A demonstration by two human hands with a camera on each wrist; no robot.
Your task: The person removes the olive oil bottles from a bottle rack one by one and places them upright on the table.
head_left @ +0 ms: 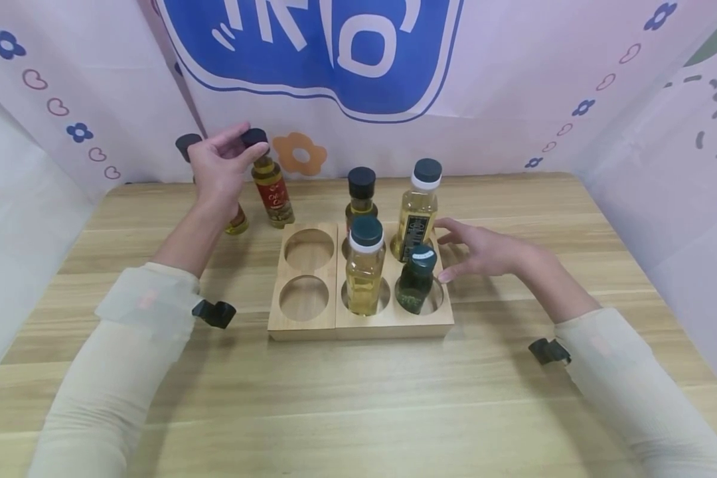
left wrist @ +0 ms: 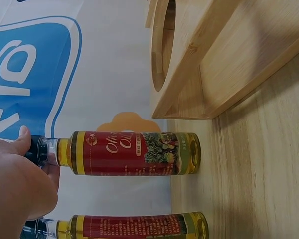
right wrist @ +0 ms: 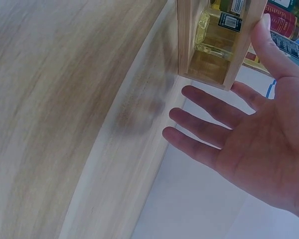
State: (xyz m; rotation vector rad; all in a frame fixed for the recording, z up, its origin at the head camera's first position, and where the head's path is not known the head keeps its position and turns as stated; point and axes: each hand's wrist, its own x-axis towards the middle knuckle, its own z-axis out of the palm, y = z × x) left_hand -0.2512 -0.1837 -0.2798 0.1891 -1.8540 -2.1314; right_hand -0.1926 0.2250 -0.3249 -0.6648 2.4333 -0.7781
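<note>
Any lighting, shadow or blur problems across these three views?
Head: fairly even light, soft shadows and a pale sheen on the table. Left wrist: scene turned sideways, large lettering legible on the red-labelled bottle pinched by the left hand, small print mostly not. Right wrist: soft-edged shadow on the table beside the right hand.

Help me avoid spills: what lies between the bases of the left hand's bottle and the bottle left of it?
In the head view, only bare table lies between the bases of the held bottle and the neighbouring bottle.
</note>
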